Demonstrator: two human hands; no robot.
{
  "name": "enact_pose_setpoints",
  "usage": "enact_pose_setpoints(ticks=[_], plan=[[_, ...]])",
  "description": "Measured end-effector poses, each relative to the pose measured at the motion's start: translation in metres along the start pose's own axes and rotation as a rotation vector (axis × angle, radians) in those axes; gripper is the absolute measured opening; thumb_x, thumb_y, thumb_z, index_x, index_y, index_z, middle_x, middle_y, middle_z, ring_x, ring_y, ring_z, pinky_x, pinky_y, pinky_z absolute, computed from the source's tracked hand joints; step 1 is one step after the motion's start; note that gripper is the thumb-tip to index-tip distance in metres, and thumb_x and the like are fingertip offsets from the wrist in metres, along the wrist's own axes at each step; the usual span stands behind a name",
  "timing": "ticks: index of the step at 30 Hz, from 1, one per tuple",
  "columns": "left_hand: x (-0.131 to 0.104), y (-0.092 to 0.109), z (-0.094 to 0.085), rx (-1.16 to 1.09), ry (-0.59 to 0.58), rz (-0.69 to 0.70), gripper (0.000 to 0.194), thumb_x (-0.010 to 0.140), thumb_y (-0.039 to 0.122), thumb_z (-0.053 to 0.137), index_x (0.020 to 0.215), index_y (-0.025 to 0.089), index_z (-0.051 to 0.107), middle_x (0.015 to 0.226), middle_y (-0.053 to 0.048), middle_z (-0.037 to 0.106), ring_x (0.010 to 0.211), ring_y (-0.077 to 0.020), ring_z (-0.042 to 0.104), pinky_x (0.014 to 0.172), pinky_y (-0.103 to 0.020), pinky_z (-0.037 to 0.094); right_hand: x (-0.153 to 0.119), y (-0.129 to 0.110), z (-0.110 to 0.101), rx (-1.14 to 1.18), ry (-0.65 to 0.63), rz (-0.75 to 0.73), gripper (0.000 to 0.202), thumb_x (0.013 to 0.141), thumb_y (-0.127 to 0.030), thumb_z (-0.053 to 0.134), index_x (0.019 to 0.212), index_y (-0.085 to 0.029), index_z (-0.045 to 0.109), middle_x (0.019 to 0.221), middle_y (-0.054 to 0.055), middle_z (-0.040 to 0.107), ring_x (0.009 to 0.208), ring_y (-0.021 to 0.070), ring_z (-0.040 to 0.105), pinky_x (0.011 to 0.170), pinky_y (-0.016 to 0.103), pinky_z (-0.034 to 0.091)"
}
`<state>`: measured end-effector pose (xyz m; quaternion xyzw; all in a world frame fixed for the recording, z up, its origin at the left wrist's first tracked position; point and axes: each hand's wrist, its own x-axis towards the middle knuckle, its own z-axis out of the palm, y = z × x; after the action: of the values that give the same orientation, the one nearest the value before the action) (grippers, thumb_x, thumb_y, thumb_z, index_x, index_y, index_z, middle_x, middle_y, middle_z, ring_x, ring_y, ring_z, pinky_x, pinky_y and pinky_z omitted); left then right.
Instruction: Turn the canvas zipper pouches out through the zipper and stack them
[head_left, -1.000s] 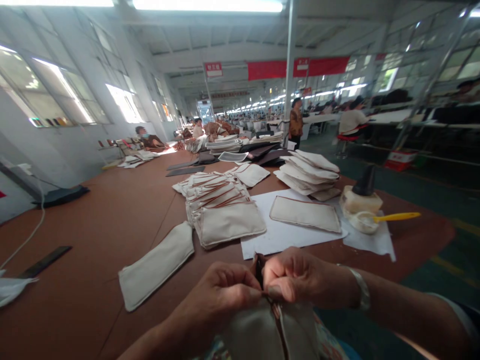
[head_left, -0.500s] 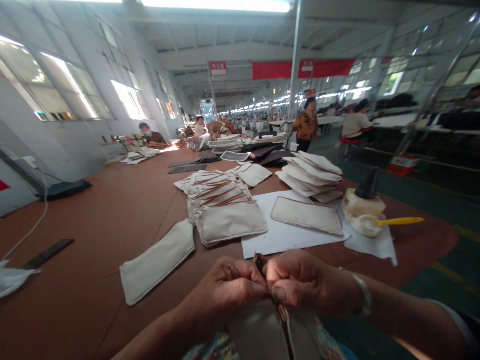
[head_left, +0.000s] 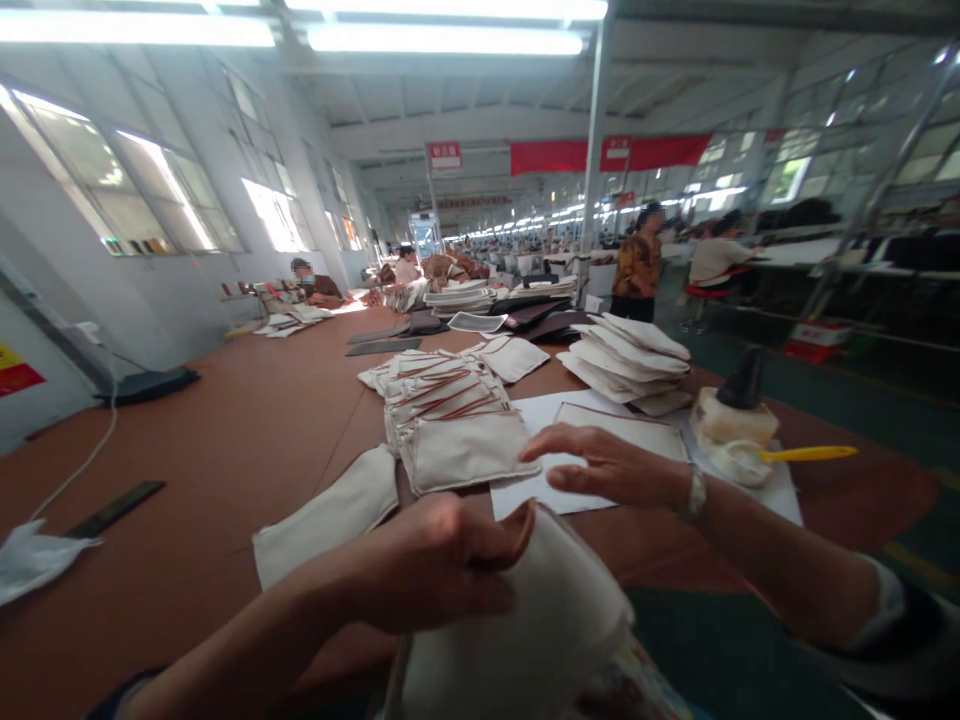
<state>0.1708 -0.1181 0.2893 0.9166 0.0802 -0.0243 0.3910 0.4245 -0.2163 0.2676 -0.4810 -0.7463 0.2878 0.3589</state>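
Note:
My left hand [head_left: 457, 565] pinches the top edge of a cream leather panel [head_left: 517, 640], which hangs over my lap and shows brown at its edge. Its lower part runs out of view. My right hand [head_left: 607, 465] holds nothing; its fingers are stretched apart over the white paper [head_left: 506, 505], beside a pile of similar cream panels [head_left: 469, 450]. Whether its fingertips touch the pile I cannot tell. A single panel [head_left: 634, 428] lies on the paper, partly behind the right hand. Another panel [head_left: 330, 520] lies left of the pile, partly covered by my left hand.
On the brown table [head_left: 187, 440] stand a taller stack of cream pieces [head_left: 630, 355], a glue container [head_left: 731, 415] with a black top, and a yellow-handled tool [head_left: 810, 454] in white paste. A dark strip [head_left: 116, 508] lies left. A person [head_left: 637, 265] stands beyond the table.
My right hand has let go of the cream panel and moved up and forward toward the pile, its fingers opening. My left hand keeps hold of the panel, which now faces flat. The view has tilted up slightly.

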Motion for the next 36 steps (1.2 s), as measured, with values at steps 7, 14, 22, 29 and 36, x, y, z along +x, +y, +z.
enact_pose_setpoints(ticks=[7,14,22,29,36], plan=[[0.025,-0.034,0.006,-0.220,-0.129,-0.199,0.041,0.082,0.050,0.068,0.063,0.015,0.058,0.056,0.006,0.036,0.053,-0.0091,0.027,0.048,-0.024,0.020,0.014,0.015,0.079,0.153,-0.132,0.155,0.048,0.063,-0.049,0.087,0.085,-0.012,0.066,0.071,-0.005,0.054,0.065,0.0101,0.045,0.055,0.019,0.035],[-0.004,-0.075,0.001,-0.503,-0.107,-0.230,0.060,0.070,0.072,0.068,0.083,0.014,0.069,0.071,0.001,0.052,0.065,-0.0126,0.042,0.060,-0.021,0.034,-0.005,0.034,0.053,0.116,-0.072,-0.054,0.035,0.084,-0.044,0.073,0.073,-0.012,0.064,0.076,0.001,0.056,0.072,0.0127,0.052,0.064,0.023,0.041],[-0.005,-0.026,0.011,-0.485,0.072,-0.190,0.036,0.069,0.037,0.085,0.087,0.012,0.067,0.068,0.005,0.052,0.062,-0.0089,0.038,0.054,-0.019,0.028,-0.016,0.017,0.029,-0.078,-0.034,-0.033,0.022,0.079,-0.033,0.078,0.083,-0.014,0.069,0.087,0.006,0.065,0.085,0.0193,0.059,0.078,0.030,0.047],[0.007,-0.009,0.038,-0.691,0.047,-0.228,0.040,0.059,0.032,0.090,0.080,0.012,0.063,0.068,0.004,0.054,0.062,-0.0092,0.041,0.052,-0.019,0.030,-0.024,-0.024,0.048,-0.015,-0.109,0.033,0.022,0.089,-0.021,0.062,0.109,-0.013,0.061,0.101,0.008,0.068,0.087,0.0179,0.062,0.073,0.026,0.048],[0.006,0.001,0.043,-0.609,0.148,-0.275,0.037,0.065,0.039,0.085,0.072,0.012,0.061,0.063,0.004,0.049,0.059,-0.0092,0.038,0.051,-0.021,0.028,-0.032,-0.013,0.071,-0.074,0.080,-0.119,0.014,0.092,-0.027,0.059,0.095,-0.013,0.059,0.084,0.006,0.063,0.070,0.0140,0.054,0.062,0.024,0.041]])
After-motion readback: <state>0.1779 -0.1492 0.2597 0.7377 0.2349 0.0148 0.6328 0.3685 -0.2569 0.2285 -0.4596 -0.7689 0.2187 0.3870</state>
